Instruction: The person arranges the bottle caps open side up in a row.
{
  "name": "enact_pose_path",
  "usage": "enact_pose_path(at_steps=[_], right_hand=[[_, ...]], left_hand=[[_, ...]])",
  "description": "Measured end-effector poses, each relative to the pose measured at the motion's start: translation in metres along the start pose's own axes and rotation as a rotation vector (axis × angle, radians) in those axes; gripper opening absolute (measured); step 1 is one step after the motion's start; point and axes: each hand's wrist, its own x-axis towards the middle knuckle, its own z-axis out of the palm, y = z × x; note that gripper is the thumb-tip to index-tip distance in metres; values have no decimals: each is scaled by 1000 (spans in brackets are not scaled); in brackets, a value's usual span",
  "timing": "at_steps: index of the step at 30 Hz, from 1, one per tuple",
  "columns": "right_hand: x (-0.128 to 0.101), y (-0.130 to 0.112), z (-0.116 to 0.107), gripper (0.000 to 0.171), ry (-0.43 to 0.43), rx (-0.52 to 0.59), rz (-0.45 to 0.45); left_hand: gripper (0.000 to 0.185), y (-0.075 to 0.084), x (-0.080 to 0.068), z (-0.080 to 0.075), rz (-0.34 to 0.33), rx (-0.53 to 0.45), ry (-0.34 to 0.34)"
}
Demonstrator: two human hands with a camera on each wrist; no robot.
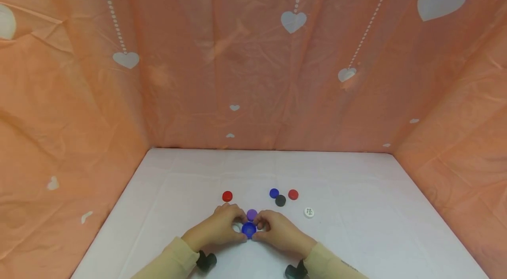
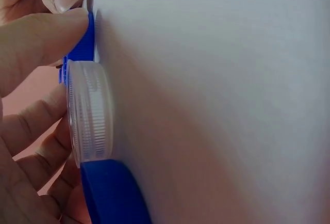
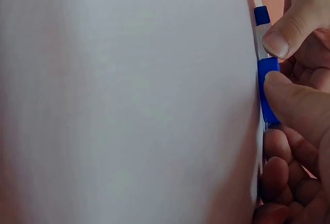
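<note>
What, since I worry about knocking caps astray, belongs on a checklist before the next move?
1. Left hand on the large blue cap: ok, its thumb touches it.
2. Right hand on the same cap: ok, its thumb rests against the side.
3. Clear cap beside the large blue cap: ok, by the left hand.
4. Purple cap free of both hands: cannot tell, they crowd close to it.
5. Black cap apart from the small blue cap: not ok, they appear to meet.
6. Printed white cap clear of the right hand: ok, lying apart.

Cap [image 1: 249, 230] on the table [image 1: 376, 230] between left hand [image 1: 222, 225] and right hand [image 1: 279, 230], several other caps [image 1: 280, 200] farther back.
</note>
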Motion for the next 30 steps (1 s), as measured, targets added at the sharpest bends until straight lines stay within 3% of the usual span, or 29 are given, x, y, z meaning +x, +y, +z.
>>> enact_pose_path(at_steps=[14, 21, 25, 30], right_hand=[[0, 2, 2, 21, 19, -16, 1], [-1, 7, -6, 21, 19, 39, 63], [1, 8, -11, 26, 33, 78, 109], [3, 6, -14, 33, 65, 71, 87]], left_hand=[[34, -3, -3, -3, 7, -5, -2], [41, -5, 2, -11, -58, -106, -16], [41, -9, 9, -17, -69, -168, -24], [36, -11, 17, -18, -55, -212, -18]])
